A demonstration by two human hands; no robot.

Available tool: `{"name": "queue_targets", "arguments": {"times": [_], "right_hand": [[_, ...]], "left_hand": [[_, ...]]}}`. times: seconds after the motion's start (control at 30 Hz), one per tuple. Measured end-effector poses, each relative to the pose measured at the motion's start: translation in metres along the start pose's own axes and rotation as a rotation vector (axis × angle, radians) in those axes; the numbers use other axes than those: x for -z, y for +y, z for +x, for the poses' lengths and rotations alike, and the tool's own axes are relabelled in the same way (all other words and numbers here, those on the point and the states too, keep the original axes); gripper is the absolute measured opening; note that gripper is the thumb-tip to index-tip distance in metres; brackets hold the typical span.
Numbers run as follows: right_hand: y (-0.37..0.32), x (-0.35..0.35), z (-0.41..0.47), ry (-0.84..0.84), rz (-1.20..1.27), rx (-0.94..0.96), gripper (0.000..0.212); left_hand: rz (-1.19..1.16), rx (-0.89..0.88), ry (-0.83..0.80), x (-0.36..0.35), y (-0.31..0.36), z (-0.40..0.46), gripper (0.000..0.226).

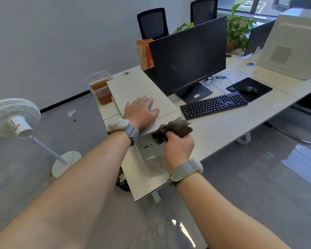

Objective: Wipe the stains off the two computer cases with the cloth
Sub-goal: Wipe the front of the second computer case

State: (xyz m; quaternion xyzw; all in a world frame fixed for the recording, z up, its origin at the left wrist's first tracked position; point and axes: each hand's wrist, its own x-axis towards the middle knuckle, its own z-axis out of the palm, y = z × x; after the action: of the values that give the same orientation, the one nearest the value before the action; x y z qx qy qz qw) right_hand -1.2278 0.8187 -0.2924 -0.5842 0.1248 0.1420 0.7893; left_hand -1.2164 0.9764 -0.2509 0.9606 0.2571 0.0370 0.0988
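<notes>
left hand (141,109) flat, fingers spread, steadying near computer case (133,88) at desk (223,133) corner; right hand (178,149) clutching bunched dark cloth (176,129) against front top edge. best firm short strokes, case braced. second case (293,45) far right, untouched.

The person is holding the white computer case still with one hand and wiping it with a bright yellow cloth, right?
Almost. The cloth is dark, not bright yellow. The head view shows the left hand resting flat on the white computer case while the right hand grips the cloth against its front.
</notes>
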Motion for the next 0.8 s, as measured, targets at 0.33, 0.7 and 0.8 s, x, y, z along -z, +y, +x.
{"name": "queue_targets", "arguments": {"times": [0.33,0.7,0.8], "right_hand": [[-0.007,0.01,-0.002,-0.179,-0.077,0.133,0.021],[0.027,0.058,0.039,-0.053,-0.105,-0.337,0.019],[0.034,0.059,0.037,0.047,-0.038,-0.271,0.019]], "left_hand": [[0.019,-0.001,0.012,-0.001,0.003,-0.003,0.054],[0.025,-0.004,0.036,0.001,0.005,-0.006,0.056],[0.012,0.004,0.048,0.001,0.007,-0.008,0.055]]}}
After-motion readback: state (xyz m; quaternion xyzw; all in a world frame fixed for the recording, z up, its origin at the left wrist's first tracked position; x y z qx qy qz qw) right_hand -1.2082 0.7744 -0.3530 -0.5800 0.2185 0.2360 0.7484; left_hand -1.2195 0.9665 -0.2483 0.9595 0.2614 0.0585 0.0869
